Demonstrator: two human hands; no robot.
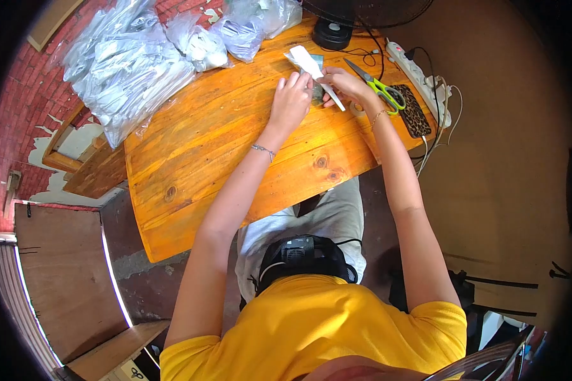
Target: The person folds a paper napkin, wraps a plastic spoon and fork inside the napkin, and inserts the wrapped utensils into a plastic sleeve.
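Above the wooden table, my left hand (292,100) has its fingers pinched on the near side of a small clear-and-white packet (306,61). From the other side my right hand (344,82) closes its fingers on the same packet, and a narrow white strip (335,99) sticks out below them. Between the two hands shows something small and dark grey, partly covered by fingers; its kind is unclear. Green-handled scissors (388,95) lie partly open just beyond my right wrist. A tape roll (357,109) seems to rest beside that wrist, mostly hidden.
Clear plastic bags (136,70) full of white packets cover the table's far left. A leopard-print phone (410,111), cables and a white power strip (421,86) line the right edge. A black fan base (332,33) stands at the back of the wooden table (235,146).
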